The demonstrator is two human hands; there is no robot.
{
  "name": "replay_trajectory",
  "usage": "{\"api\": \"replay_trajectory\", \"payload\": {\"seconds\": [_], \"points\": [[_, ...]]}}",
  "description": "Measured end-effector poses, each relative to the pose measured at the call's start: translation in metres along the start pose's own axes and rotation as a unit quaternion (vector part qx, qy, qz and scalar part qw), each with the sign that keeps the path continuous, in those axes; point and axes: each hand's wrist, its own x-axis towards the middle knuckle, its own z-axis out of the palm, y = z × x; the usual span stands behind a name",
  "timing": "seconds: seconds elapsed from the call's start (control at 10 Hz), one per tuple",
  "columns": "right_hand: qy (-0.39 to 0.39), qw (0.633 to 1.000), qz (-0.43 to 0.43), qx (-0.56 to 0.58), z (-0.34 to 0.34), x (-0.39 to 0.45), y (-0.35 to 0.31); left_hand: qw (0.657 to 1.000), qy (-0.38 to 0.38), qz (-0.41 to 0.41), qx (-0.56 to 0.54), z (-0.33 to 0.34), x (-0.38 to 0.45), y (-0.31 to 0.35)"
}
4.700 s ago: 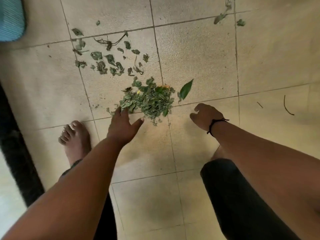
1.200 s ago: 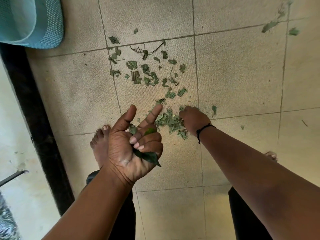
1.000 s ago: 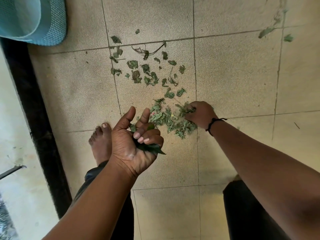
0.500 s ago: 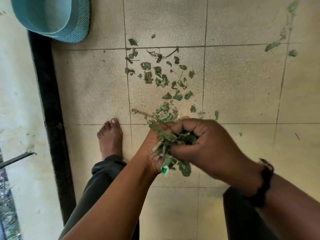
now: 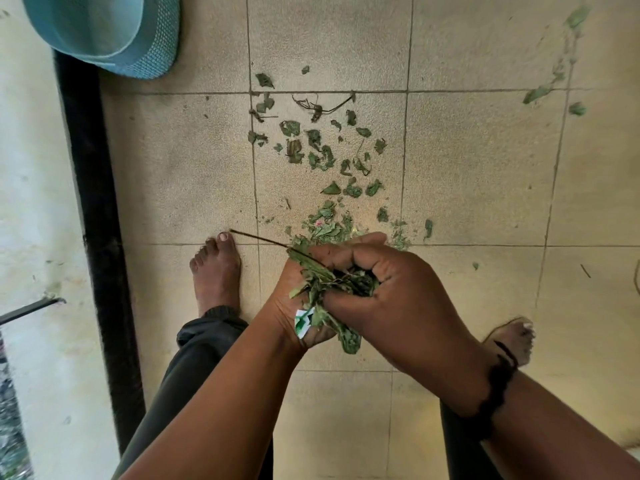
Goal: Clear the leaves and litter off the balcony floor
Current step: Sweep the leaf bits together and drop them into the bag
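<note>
Leaves [image 5: 332, 285] clenched between both hands, right hand [image 5: 384, 292] grip over left hand [image 5: 294, 299], no legible writing.

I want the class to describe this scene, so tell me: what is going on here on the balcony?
A barefoot person is gathering leaf litter by hand. The left hand and right hand together clutch a bundle of leaves with a thin twig sticking out. Scattered leaf bits lie on the tiled floor ahead.
</note>
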Motion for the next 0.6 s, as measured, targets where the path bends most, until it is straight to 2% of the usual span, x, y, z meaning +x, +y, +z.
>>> {"api": "replay_trajectory", "payload": {"seconds": [0.1,0.2,0.3,0.4,0.5,0.6], "points": [[0.035,0.999,-0.003,-0.027,0.002,0.002,0.007,0.998,-0.032,-0.049,0.006,0.01,0.012,-0.02],[0.08,0.993,-0.026,-0.08,0.002,0.004,0.016,0.99,0.063,0.056,0.115,0.016,-0.006,-0.032],[0.122,0.978,-0.062,-0.16,0.009,0.004,0.026,0.927,0.066,0.207,0.305,0.008,-0.036,-0.03],[0.193,0.957,-0.113,-0.185,0.028,0.006,0.035,0.896,0.06,0.278,0.34,0.099,0.091,-0.194],[0.276,0.932,-0.167,-0.162,0.05,0.012,0.035,0.896,0.046,0.281,0.342,0.103,0.08,-0.203],[0.22,0.956,-0.195,0.0,0.057,0.017,0.04,0.897,0.06,0.249,0.359,0.013,-0.03,-0.053]]}}
